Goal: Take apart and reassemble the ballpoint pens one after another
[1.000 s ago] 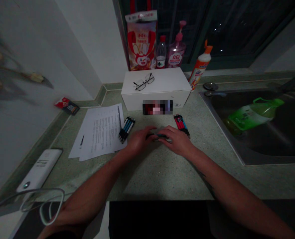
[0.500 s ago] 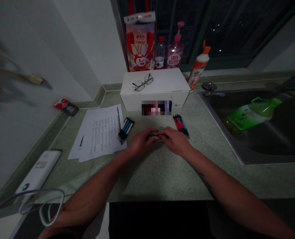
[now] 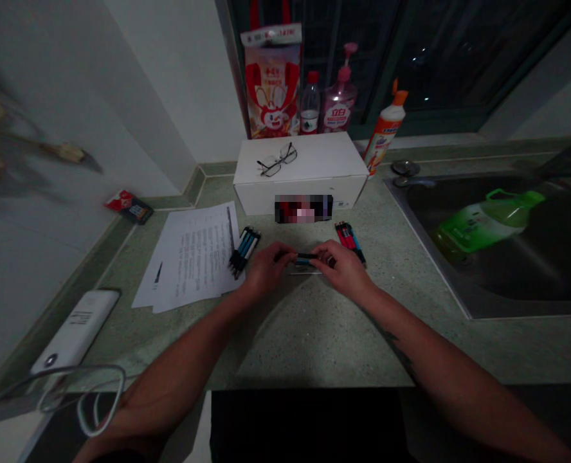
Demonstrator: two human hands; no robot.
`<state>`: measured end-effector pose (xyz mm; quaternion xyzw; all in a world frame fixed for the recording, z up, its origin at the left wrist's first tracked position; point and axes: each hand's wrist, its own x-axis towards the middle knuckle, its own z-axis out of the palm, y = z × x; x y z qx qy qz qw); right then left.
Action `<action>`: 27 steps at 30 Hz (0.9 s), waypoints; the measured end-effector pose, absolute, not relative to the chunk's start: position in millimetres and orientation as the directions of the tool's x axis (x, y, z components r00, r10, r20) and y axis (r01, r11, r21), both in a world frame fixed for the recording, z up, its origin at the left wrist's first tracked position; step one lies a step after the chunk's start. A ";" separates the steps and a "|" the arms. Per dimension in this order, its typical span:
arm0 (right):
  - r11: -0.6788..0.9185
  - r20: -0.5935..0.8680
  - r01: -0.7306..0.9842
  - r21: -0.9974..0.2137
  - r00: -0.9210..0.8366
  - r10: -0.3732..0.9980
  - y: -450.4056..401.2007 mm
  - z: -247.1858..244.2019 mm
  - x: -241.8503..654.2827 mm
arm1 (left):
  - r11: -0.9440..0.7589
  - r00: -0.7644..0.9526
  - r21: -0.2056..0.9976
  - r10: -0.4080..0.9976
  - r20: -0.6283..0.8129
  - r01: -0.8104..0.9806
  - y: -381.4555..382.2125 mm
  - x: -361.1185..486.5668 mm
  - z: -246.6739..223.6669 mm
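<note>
My left hand (image 3: 269,265) and my right hand (image 3: 339,265) meet over the middle of the counter. Between their fingertips lies a short dark pen (image 3: 307,256) with a blue part, pinched at both ends. Just under it a thin pale strip shows on the counter; what it is I cannot make out. A bundle of pens (image 3: 244,251) with black, white and blue barrels rests left of my left hand, partly on printed sheets (image 3: 184,263). Beyond my right hand lies a second bundle of pens (image 3: 349,242), red, blue and black.
Behind the hands stands a white box (image 3: 309,157) with eyeglasses (image 3: 278,161) on top. A sink (image 3: 502,283) holding a green jug (image 3: 490,222) is on the right. At left are a white device (image 3: 80,328) with a cable and a small red-black packet (image 3: 128,207). Several bottles line the window.
Both hands have shifted slightly away from me and their fingertips have drawn apart a little, so the pen between them shows more plainly. The pen bundles lie as before.
</note>
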<state>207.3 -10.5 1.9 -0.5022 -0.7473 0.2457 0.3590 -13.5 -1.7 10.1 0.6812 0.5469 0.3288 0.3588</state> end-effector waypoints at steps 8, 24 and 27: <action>0.322 0.203 0.552 -0.769 -0.266 0.942 -11.8 2.0 205.5 | -0.200 0.217 0.837 0.971 0.100 0.509 -2.7 -14.2 4.9; 0.358 0.208 0.515 -0.779 -0.326 0.922 -14.0 -0.4 201.8 | -0.219 0.246 0.849 0.963 0.109 0.481 -3.8 -13.1 7.5; 0.410 0.253 0.526 -0.745 -0.347 0.903 -14.1 -1.6 201.2 | -0.208 0.247 0.851 0.964 0.095 0.483 -4.1 -11.6 8.0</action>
